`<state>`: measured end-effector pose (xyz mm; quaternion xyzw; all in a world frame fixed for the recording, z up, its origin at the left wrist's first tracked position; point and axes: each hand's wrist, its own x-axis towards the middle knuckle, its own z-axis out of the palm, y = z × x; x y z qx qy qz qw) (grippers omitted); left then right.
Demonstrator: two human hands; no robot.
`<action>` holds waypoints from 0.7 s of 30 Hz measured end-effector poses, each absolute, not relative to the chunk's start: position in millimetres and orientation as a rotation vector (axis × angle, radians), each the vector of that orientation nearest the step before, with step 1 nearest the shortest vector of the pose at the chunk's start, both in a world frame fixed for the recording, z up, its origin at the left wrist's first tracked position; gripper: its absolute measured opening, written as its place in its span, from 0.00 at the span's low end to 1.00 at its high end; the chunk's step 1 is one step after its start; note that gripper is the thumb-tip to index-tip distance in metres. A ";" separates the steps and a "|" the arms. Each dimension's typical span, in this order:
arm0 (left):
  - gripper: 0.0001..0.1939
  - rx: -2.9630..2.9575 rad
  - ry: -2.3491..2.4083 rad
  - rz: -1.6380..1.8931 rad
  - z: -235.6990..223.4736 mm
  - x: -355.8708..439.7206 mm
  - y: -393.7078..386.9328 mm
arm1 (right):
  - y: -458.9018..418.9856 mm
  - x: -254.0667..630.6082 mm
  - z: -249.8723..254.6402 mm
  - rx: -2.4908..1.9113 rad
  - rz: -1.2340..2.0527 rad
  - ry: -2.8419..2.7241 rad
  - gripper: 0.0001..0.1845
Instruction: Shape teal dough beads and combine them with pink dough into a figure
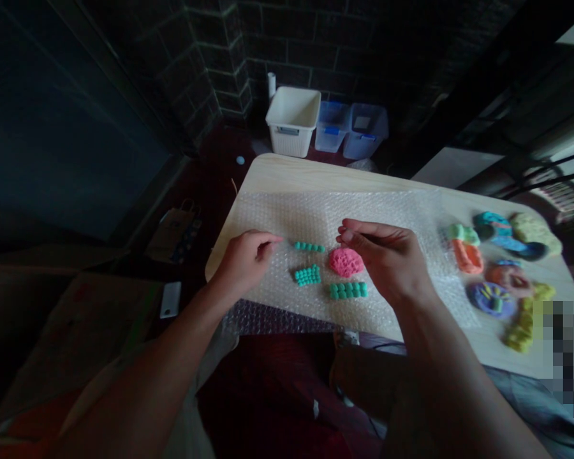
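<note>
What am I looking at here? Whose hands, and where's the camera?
This is a single view from a camera worn on a person's head, looking down, so the hands are that person's own: left hand and right hand. Both hover over bubble wrap on a pale table, near a pink clay lump and teal beaded clay strips. More coloured clay shapes lie to the right. Whether either hand holds anything small is too hard to tell.

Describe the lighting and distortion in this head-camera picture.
In the head view, the tabletop and bubble wrap are bright while the brick wall sinks into deep shadow; wide-angle distortion bows the table's edges; a pixelated patch covers the lower right corner.
</note>
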<state>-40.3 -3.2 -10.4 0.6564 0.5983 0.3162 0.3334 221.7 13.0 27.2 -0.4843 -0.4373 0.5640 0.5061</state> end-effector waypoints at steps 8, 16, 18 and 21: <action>0.14 1.967 1.564 0.705 -14.4 -34.9 -6.3 | 13.4 221.3 33.8 -1.147 1.431 -1.102 0.17; 0.06 2.008 1.517 0.608 -9.0 -31.8 -7.9 | 11.7 222.2 36.5 -1.120 1.355 -1.109 0.19; 0.05 1.994 1.517 0.614 -9.2 -31.7 -7.5 | 12.7 222.6 36.2 -1.107 1.381 -1.071 0.18; 0.08 2.015 1.512 0.600 -10.9 -32.1 -7.1 | 13.9 222.6 35.1 -1.122 1.427 -1.060 0.18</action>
